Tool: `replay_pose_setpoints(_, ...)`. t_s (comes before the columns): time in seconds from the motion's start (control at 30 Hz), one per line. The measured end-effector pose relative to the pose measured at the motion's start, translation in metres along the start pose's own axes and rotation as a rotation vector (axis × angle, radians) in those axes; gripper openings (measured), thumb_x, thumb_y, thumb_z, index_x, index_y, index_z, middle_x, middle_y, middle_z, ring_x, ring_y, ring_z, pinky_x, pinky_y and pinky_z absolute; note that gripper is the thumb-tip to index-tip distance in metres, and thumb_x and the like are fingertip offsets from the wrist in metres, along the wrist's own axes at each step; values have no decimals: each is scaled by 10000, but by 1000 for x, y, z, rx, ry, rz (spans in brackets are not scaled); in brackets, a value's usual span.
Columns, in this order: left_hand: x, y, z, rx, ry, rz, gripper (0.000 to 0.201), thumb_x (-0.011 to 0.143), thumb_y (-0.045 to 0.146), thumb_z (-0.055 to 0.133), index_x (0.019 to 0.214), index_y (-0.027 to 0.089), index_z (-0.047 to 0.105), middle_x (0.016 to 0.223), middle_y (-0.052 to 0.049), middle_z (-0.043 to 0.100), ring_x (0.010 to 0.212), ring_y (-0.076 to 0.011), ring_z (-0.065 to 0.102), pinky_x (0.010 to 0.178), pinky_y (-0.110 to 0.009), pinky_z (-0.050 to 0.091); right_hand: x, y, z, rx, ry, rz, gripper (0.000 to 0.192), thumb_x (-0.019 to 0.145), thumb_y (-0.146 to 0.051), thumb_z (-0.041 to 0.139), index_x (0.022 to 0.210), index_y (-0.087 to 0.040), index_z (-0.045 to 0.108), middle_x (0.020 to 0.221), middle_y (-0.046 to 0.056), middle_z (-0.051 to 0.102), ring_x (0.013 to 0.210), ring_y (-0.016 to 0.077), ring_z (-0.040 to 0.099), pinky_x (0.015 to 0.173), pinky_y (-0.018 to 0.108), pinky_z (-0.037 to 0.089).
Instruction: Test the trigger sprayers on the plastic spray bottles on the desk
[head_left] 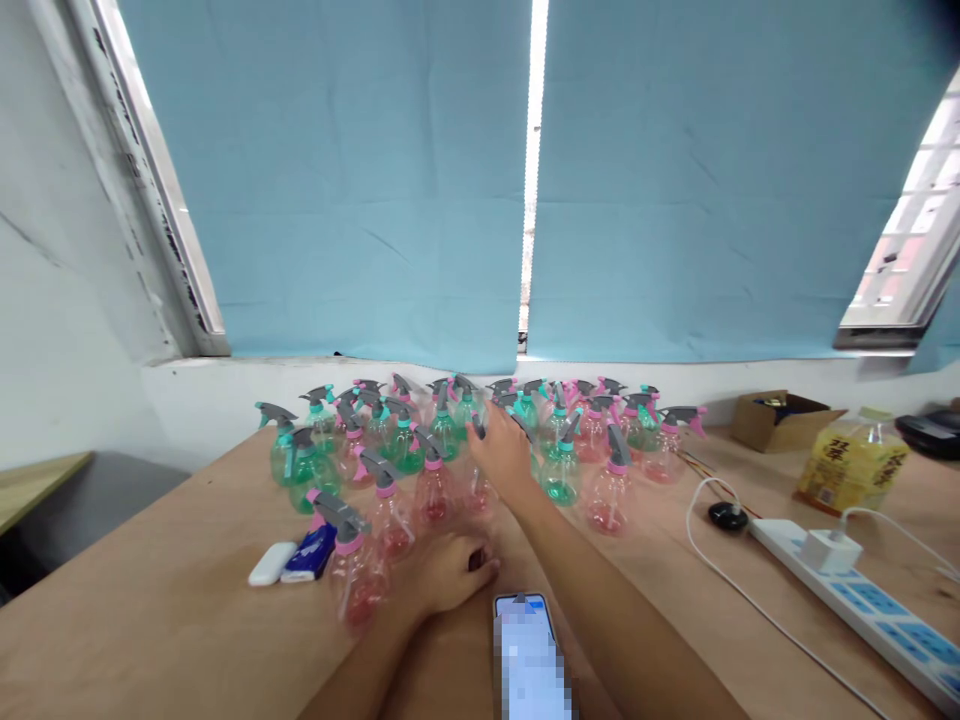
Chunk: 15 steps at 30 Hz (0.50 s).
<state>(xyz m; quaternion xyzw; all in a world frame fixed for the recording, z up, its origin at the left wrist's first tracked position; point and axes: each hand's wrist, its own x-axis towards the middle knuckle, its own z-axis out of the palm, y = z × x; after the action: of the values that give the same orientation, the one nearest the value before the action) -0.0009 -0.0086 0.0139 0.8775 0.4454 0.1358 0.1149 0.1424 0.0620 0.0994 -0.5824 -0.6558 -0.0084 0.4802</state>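
Note:
My right hand (501,450) reaches in among the spray bottles, its fingers closed round the grey trigger head of a pink spray bottle (478,492). That bottle stands upright, partly hidden by my hand and forearm. My left hand (450,572) rests on the table with its fingers curled in; whether anything is inside them is hidden. Just left of it is a clear pink spray bottle (360,580) with a grey and pink head. Close by stand another pink spray bottle (391,515) and a pink spray bottle (435,485). A green spray bottle (561,475) stands right of my right hand.
Several more pink and green bottles crowd toward the wall. A lit phone (529,650) lies between my forearms. At left are a white case (271,564) and a blue packet (310,553). Right are a power strip (862,600), a yellow-labelled jug (851,465) and a cardboard box (780,425).

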Motion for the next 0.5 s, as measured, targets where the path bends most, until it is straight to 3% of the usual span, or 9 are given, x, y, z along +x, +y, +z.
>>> replay_pose_setpoints(0.13,0,4,-3,-16,-25,-23,286,928,461,525,824,225,650,844,3,704,729,-168,591,599,-284,303,-3,13,-3,-150,-158,70,299,907,-366,587,1138,-187,650,874,133,714,813,285,674,699,334,429)
replay_pose_setpoints(0.33,1,4,-3,-23,-63,-20,312,939,476,497,830,222,643,824,5,696,716,-159,582,593,-275,304,-14,23,-4,-120,-138,-12,182,878,-319,580,991,-227,691,786,72,708,732,228,657,627,276,357)
replay_pose_setpoints(0.5,1,-6,3,3,-49,-22,232,909,417,525,813,235,633,789,12,675,690,-155,554,599,-280,299,-21,36,-10,-19,-115,-93,188,845,-307,584,979,-256,706,811,23,717,755,195,644,659,259,379)
